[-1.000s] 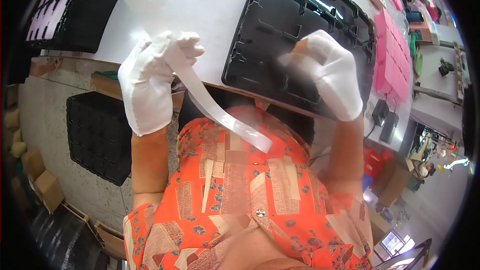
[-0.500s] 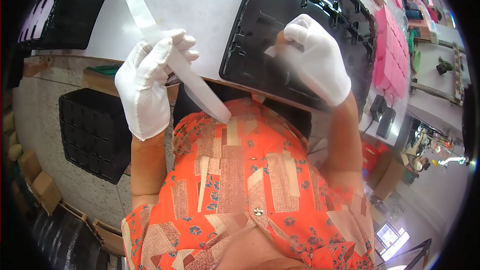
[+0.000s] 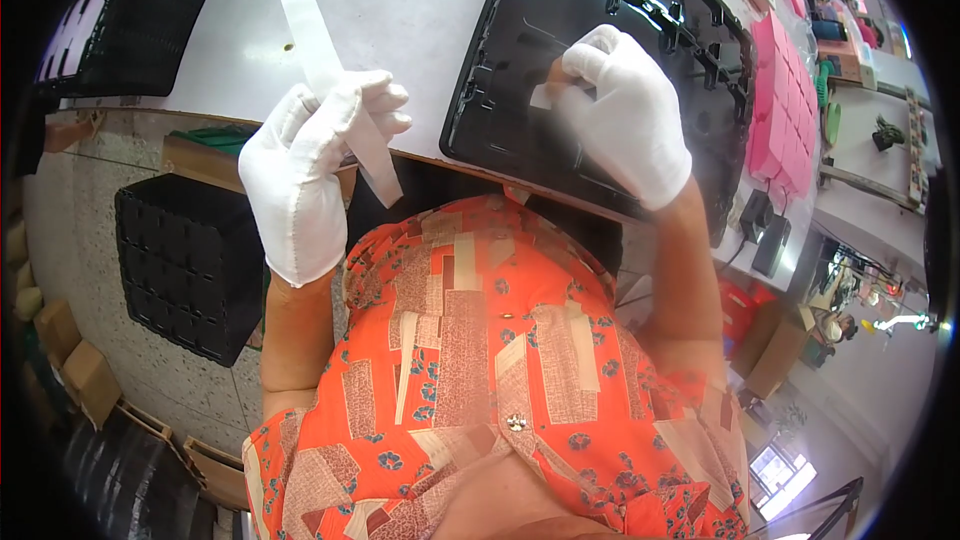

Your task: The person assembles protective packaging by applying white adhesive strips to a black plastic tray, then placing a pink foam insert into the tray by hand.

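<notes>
A long white strip, like a band of labels or tape, runs from the far edge of the table through my left hand. That hand wears a white glove and is closed around the strip, whose loose tail hangs below the fingers over the table's near edge. My right hand, also gloved in white, is curled over a glossy black plastic tray. Bare fingertips stick out of this glove and pinch a small white piece. The fingertips are slightly blurred; whether the piece touches the tray I cannot tell.
Stacked black trays stand at the far left of the white table. Pink blocks line its right side, with black power adapters nearer me. A black crate-like stack sits on the floor at left, near cardboard boxes.
The strip's hanging tail has become shorter and drawn up toward my left hand, which has moved slightly right. My right hand has shifted slightly left, still pinching the small white piece.
</notes>
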The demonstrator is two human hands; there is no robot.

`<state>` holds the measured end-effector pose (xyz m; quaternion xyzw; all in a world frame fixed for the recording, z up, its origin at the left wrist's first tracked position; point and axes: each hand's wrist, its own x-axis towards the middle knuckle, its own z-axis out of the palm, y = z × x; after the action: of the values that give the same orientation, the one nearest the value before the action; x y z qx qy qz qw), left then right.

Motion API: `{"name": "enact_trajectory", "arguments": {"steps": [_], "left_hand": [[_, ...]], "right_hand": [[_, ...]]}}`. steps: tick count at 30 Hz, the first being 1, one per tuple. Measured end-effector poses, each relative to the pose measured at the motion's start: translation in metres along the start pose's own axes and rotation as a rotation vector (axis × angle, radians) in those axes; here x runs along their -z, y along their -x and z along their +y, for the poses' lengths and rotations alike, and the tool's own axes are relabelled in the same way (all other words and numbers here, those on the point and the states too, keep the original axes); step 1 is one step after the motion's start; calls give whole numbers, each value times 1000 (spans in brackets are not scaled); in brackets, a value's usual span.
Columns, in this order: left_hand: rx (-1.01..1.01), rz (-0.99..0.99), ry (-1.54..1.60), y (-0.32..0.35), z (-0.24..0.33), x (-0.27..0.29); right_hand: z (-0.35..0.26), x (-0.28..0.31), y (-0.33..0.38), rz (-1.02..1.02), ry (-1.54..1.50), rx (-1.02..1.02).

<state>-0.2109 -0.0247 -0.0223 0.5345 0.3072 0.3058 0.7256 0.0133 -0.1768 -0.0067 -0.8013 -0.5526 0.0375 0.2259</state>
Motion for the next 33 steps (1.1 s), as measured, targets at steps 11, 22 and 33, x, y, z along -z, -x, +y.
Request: {"name": "enact_trajectory", "arguments": {"steps": [11,22,33], "left_hand": [[24,-47,-7,-3,-1,2],[154,105,66,14,9,7],[26,210,-444,62,9,64]], "right_hand": [[-1,-5,-1,68,94,35],[-76,-8,8,79,-483,-256],[-143,-52,-16,-317,-901,-357]]}}
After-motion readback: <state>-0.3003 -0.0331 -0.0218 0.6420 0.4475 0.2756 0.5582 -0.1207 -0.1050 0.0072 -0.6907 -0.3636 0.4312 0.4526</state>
